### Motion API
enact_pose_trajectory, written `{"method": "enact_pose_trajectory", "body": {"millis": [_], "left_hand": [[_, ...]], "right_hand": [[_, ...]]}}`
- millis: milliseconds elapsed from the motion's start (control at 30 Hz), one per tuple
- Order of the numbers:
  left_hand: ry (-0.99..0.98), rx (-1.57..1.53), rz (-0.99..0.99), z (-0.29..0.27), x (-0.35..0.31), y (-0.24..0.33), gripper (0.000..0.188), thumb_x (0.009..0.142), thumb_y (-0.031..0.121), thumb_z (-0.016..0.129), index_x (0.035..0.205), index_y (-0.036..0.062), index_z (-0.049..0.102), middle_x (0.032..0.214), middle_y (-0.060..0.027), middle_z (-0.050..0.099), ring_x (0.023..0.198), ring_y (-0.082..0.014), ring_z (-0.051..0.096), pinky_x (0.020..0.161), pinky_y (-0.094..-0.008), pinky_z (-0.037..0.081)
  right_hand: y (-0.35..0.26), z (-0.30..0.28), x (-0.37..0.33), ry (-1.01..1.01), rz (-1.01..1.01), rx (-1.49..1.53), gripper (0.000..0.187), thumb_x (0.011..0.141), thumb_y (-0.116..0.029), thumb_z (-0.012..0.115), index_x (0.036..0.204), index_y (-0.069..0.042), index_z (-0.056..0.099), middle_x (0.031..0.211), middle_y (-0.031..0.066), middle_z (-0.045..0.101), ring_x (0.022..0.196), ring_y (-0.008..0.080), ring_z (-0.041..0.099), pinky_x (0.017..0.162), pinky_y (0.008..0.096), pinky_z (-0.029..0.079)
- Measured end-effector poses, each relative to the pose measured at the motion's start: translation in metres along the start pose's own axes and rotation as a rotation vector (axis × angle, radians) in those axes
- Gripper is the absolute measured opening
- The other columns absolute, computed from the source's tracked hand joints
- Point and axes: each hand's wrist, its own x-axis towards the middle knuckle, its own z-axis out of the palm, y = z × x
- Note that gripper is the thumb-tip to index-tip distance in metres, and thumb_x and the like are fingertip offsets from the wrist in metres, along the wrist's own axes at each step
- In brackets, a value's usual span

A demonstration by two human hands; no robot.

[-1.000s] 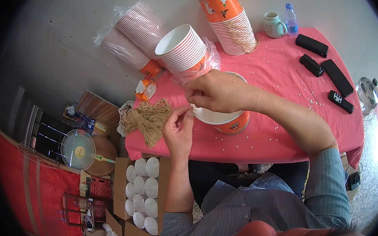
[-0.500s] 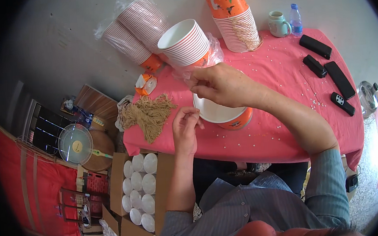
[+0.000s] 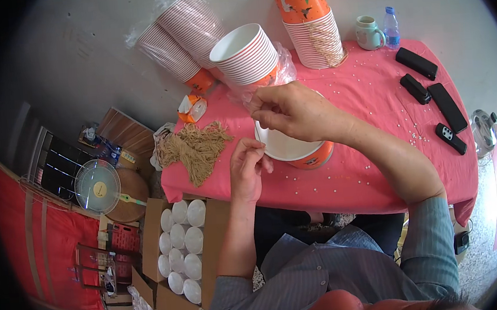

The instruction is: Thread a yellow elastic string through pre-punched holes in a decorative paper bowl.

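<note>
A white-lined paper bucket [image 3: 316, 158] with an orange outside stands near the table's front edge. My right hand [image 3: 294, 112] is over its far left part, fingers curled down in a pinch; whatever they hold is too fine or hidden to make out. Lower, at the bucket's left rim, my left hand [image 3: 246, 169] has thumb and forefinger pressed together, the other fingers loosely bent. What sits in that pinch cannot be made out either. To the left of my left hand lies a bundle of tan twine [image 3: 197, 150].
Behind my hands stand a stack of paper buckets [image 3: 246, 57], bagged stacks [image 3: 191, 29] and a taller stack [image 3: 314, 41] with twine on it. Small white beads dot the pink cloth [image 3: 376, 163]. Right: mug [image 3: 369, 33], bottle [image 3: 390, 28], black devices [image 3: 448, 106]. A carton [image 3: 214, 238] holds white cups.
Both hands keep their pinching pose, with hardly any movement. The whole view has shifted very slightly.
</note>
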Motion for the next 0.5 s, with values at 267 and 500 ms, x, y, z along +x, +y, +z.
{"method": "enact_pose_trajectory", "body": {"millis": [267, 500], "left_hand": [[-0.066, 0.210, 0.072, 0.022, -0.002, 0.004, 0.013, 0.110, 0.010, 0.065, 0.119, 0.0009, 0.067, 0.085, -0.0022, 0.065, 0.077, -0.0119, 0.065, 0.070, -0.0281, 0.054], [-0.030, 0.466, 0.199, -0.004, 0.009, -0.006, 0.015, 0.112, 0.014, 0.067, 0.119, 0.0006, 0.069, 0.092, -0.0028, 0.071, 0.081, -0.0090, 0.067, 0.072, -0.0257, 0.056]], "right_hand": [[-0.008, -0.020, 0.000, -0.238, 0.092, 0.209, 0.020, 0.101, -0.003, 0.067, 0.120, -0.005, 0.074, 0.092, 0.0034, 0.074, 0.083, 0.0124, 0.071, 0.079, 0.0315, 0.059], [-0.015, -0.072, 0.002, -0.357, 0.268, 0.141, 0.024, 0.101, -0.008, 0.071, 0.124, -0.004, 0.075, 0.080, -0.0016, 0.072, 0.074, 0.0047, 0.067, 0.062, 0.0244, 0.053]]}}
